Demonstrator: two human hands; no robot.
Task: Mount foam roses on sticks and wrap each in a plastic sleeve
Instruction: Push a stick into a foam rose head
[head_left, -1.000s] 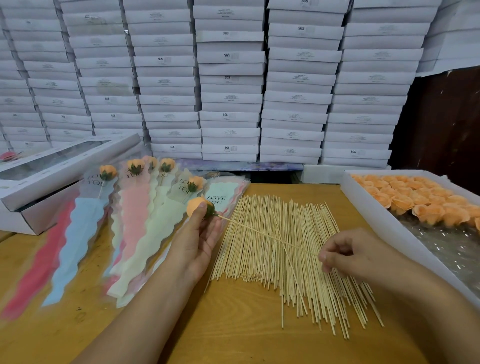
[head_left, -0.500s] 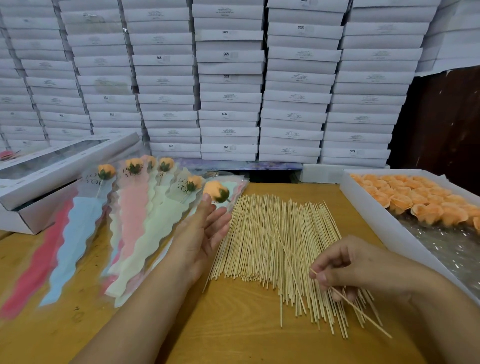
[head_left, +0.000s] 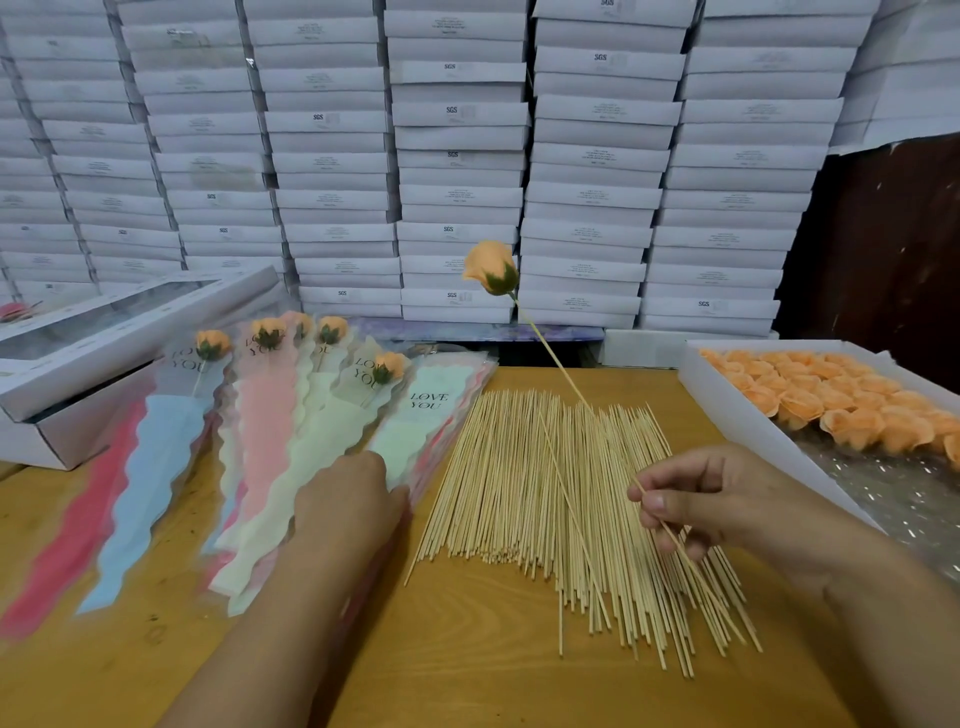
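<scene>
Right hand (head_left: 691, 506) pinches the thin wooden stick (head_left: 566, 382) bearing the orange foam rose (head_left: 491, 267) aloft, while left hand (head_left: 353, 501), flat, should spread the top pale-green plastic sleeve (head_left: 410, 441) open before feeding it in.

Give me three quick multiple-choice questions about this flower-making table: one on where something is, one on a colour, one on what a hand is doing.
1. Where does the tray of loose roses sit?
A. at the table's right edge
B. at the left edge
C. on the stick pile

2. What colour is the rose on the raised stick?
A. red
B. peach-orange
C. blue

3. What is the right hand doing?
A. lying flat on the table
B. pinching the raised stick
C. lifting a box

Answers:
1 A: the tray lies right of the stick pile.
2 B: its petals are peach-orange over a green base.
3 B: fingers curl round the stick, while the left hand rests on the sleeves.
</scene>
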